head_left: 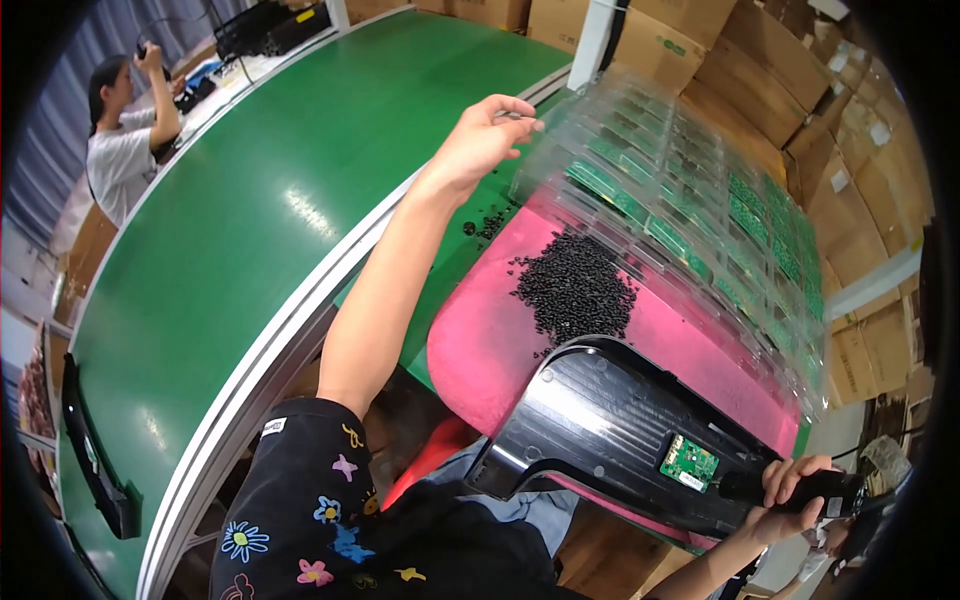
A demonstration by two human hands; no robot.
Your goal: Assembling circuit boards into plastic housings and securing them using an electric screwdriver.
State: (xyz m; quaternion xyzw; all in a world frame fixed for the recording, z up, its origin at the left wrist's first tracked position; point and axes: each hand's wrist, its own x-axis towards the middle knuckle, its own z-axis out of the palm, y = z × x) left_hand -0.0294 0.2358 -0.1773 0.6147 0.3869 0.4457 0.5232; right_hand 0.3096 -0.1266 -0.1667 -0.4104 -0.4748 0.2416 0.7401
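Note:
My left hand (488, 137) is raised beside the clear plastic trays, over the edge of the green belt. Its fingers are curled with the tips close together; whatever they may hold is too small to make out. My right hand (795, 492) grips a black electric screwdriver (838, 494), whose front end points toward a small green circuit board (689, 464). That board lies inside a curved black plastic housing (610, 420) across the near part of a pink mat (480, 335). A heap of small black screws (575, 290) is spread on the mat beyond the housing.
Stacked clear trays (690, 210) with several green boards line the right side. A long green conveyor belt (300, 150) curves along the left, with a slim black part (90, 455) on it. Cardboard boxes (760, 75) stand behind. Another person (125, 140) works across the belt.

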